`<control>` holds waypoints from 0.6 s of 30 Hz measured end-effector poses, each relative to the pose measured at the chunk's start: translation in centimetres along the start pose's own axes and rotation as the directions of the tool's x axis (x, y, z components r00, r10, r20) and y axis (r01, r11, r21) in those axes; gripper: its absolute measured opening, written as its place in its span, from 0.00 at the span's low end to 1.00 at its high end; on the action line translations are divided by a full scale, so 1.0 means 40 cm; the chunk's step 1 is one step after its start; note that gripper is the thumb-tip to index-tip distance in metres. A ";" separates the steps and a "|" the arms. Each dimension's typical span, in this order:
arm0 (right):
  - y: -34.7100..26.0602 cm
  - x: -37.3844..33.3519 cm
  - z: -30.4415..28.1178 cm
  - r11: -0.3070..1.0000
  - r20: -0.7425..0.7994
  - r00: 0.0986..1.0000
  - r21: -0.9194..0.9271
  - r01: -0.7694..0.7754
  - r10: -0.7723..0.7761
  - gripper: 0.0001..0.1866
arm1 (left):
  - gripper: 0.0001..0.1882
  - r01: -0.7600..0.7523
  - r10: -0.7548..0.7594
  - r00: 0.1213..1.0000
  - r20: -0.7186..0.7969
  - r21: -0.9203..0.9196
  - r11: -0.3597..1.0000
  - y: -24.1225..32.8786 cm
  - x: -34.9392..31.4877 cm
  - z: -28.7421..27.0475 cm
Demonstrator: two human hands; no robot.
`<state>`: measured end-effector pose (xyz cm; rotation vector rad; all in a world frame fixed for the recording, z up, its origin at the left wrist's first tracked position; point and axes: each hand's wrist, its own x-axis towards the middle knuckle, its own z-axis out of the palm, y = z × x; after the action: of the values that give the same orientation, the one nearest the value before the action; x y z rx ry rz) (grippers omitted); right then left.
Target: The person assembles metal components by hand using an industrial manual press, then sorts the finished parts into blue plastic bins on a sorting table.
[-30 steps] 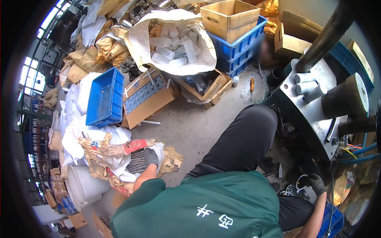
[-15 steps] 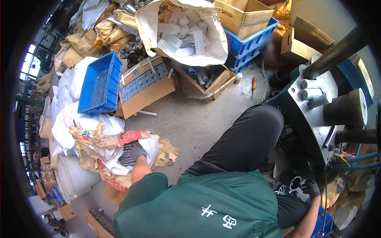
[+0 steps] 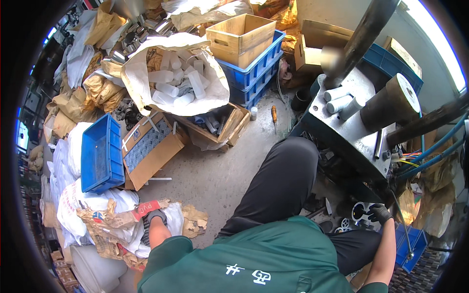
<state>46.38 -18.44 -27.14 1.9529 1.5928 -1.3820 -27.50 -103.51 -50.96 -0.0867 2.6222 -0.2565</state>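
Observation:
On the left, my left hand (image 3: 156,216) in a grey glove reaches into the mouth of a torn paper sack (image 3: 100,223) with a white liner. Grey ribbed pieces (image 3: 145,233) lie under it. Its fingers are hidden there, so their closing cannot be made out. At the lower right, my right hand (image 3: 380,213) wears a dark glove and is closed on the edge of a shiny ring-shaped part (image 3: 359,212) with a dark centre. Beside that part sit small spoked wheel-like pieces (image 3: 345,224).
A machine (image 3: 337,122) with thick posts and grey cylinders stands at the right. Ahead are an open sack of translucent cylinders (image 3: 168,89), a carton of grey cylinders (image 3: 151,158), a blue crate (image 3: 101,154) and stacked crates (image 3: 249,80). A screwdriver (image 3: 274,116) lies on the floor.
The whole view has swung, shifting the machine and crates leftward. My left hand sits deeper in the sack's mouth, its fingers less visible. My right hand still has the ring-shaped part.

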 end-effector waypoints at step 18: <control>0.012 -0.033 0.001 0.985 -0.028 0.990 -0.110 0.135 -0.139 0.19 | 0.33 -0.379 0.182 0.889 0.421 0.452 0.807 0.194 -0.152 -0.288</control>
<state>46.85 -19.44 -26.30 1.8464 1.8091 -1.2878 -27.92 -93.35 -39.74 0.4134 2.0752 -0.7629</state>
